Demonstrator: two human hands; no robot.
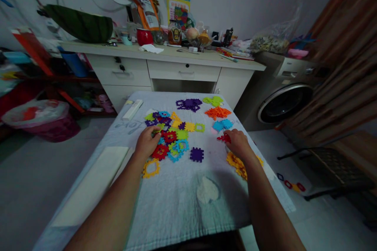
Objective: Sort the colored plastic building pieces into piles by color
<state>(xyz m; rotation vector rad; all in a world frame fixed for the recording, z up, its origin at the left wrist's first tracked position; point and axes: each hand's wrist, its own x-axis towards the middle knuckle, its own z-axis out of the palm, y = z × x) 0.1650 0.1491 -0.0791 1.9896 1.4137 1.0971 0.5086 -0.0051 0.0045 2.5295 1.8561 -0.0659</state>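
Observation:
My left hand (pixel 147 141) is at the left edge of a mixed heap of flat, notched plastic building pieces. Its thumb and fingers are pinched at a green piece (pixel 160 126). Beside it lie red pieces (pixel 160 151), blue ring-shaped pieces (pixel 180 146) and a yellow frame piece (pixel 151 168). On the right, my right hand (pixel 238 144) has its fingers closed on red pieces (pixel 224 138); its fingertips are partly hidden. Between the hands, a purple square piece (pixel 196 155) lies flat on the cloth.
Sorted piles sit along the table's right side: purple (pixel 189 104), lime green (pixel 213 101), orange (pixel 218 112), blue (pixel 222 124) and yellow (pixel 237 164). A white box-like bar (pixel 132 110) lies at the far left. Several pieces (pixel 288 184) are on the floor near a stool (pixel 341 160).

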